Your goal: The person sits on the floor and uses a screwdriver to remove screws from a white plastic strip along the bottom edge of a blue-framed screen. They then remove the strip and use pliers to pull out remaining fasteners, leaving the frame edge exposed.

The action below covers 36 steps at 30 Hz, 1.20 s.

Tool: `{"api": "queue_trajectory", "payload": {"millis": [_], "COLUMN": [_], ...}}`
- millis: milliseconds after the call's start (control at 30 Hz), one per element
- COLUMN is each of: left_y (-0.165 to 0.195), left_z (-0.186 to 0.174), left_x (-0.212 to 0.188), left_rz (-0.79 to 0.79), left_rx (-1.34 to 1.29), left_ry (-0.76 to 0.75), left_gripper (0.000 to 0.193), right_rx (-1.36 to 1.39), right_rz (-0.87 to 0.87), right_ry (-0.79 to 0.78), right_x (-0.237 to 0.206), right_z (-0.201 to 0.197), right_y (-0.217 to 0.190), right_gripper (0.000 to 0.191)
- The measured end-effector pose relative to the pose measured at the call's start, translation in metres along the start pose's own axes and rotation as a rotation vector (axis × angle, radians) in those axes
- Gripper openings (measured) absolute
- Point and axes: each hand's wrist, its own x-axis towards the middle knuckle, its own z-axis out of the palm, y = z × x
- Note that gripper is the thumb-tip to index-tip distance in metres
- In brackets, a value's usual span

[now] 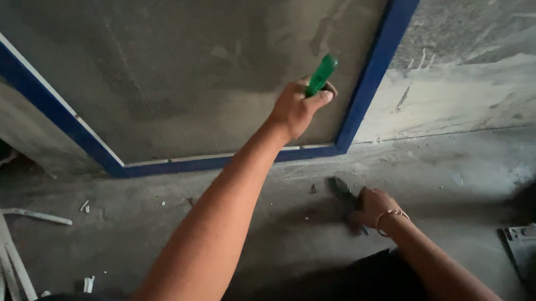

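Observation:
My left hand [294,110] reaches forward and is closed around the green handle of a tool [322,73], probably a screwdriver. It is held against the lower right part of a grey panel [186,70] with a blue frame [373,67]. The tool's tip is hidden behind the hand. My right hand [374,208], with a thin bracelet at the wrist, rests low on the concrete floor. Its fingers lie on a dark tool [341,188] on the ground; the grip cannot be made out clearly.
The framed panel leans against a rough grey wall [487,56]. White strips and offcuts [7,252] lie on the floor at the left. A flat grey packet or box [528,244] sits at the right edge. Small debris is scattered on the floor [163,233].

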Motion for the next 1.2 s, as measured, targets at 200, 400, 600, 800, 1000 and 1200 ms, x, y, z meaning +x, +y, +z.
{"api": "queue_trajectory", "payload": {"millis": [200, 400, 600, 800, 1000, 1200], "left_y": [0.003, 0.012, 0.016, 0.009, -0.001, 0.000], "left_z": [0.004, 0.013, 0.017, 0.016, 0.017, 0.021], "left_x": [-0.001, 0.000, -0.007, -0.007, 0.001, -0.003], "left_rz": [-0.038, -0.137, -0.158, -0.189, -0.110, -0.074], "left_rx": [0.002, 0.001, 0.045, -0.009, 0.007, 0.038], "left_ry": [-0.016, -0.051, -0.062, -0.047, -0.054, -0.044], "left_gripper": [0.028, 0.026, 0.020, 0.019, 0.017, 0.020], "right_rx": [0.501, 1.401, 0.057, 0.749, 0.120, -0.096], "right_rz": [0.019, -0.849, -0.615, -0.449, -0.336, -0.195], "right_ry": [0.011, 0.779, 1.185, 0.807, 0.806, 0.515], "right_x": [-0.037, -0.074, -0.065, -0.086, -0.094, -0.054], "right_z": [-0.070, -0.199, -0.256, -0.265, -0.270, -0.243], "right_y": [-0.024, -0.003, -0.037, -0.058, -0.059, -0.040], "right_gripper": [0.025, 0.015, 0.016, 0.031, 0.028, 0.026]}}
